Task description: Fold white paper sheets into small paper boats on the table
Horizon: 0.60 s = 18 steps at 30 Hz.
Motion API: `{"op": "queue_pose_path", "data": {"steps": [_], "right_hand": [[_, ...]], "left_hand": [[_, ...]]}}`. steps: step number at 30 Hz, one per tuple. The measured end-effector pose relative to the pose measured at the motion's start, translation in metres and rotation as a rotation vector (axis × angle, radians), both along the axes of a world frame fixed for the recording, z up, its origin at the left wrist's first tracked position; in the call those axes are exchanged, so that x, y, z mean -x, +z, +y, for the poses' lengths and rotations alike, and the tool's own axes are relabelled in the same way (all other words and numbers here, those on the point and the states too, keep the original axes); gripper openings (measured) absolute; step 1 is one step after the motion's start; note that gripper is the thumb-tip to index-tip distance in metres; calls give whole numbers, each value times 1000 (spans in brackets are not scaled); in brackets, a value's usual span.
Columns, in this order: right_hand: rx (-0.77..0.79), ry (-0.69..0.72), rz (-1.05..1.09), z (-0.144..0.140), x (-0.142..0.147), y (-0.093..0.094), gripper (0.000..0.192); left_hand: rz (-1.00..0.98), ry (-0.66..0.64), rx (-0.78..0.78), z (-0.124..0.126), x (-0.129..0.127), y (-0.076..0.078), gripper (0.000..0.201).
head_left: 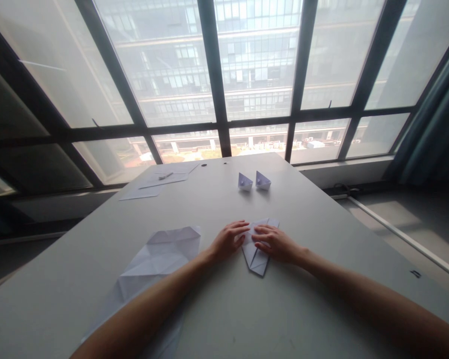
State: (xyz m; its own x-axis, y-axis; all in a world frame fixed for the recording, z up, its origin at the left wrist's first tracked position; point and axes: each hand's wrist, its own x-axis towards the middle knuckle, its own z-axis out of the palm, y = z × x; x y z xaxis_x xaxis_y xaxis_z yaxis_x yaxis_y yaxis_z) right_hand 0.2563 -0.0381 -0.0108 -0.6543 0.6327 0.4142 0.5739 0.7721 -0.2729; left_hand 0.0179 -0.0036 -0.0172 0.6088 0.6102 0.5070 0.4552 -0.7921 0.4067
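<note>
A folded sheet of white paper (260, 259) lies flat on the table in front of me, its near end narrowed to a blunt point. My right hand (275, 242) rests on its right side with the fingers stretched across the top. At the paper's left edge lies my left hand (230, 238), fingers extended and touching it. Part of the paper is hidden under both hands. Beyond it stand two small folded paper pieces, a left one (245, 182) and a right one (263, 181), side by side.
A large creased paper sheet (153, 259) lies on the left, partly beneath my left forearm. More white sheets (145, 191) with a small white object (165, 176) on them lie at the far left of the white table (314, 309). Windows stand behind; a curtain (426, 119) hangs right.
</note>
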Motion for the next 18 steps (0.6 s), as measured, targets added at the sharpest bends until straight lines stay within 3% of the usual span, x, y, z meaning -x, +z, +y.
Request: {"op": "queue_pose_path", "data": {"steps": [5,12,18], "right_hand": [[22,94,94,6,-3,-5,25],[40,65,101,8,-3,-6,35],[11,68,22,9,-3,-1,26]], "left_hand": [[163,-70,19,-2,-1,0,46],[239,-62,82,-7,-1,5,52],[238,-80,96,-5,-1,5,51]]}}
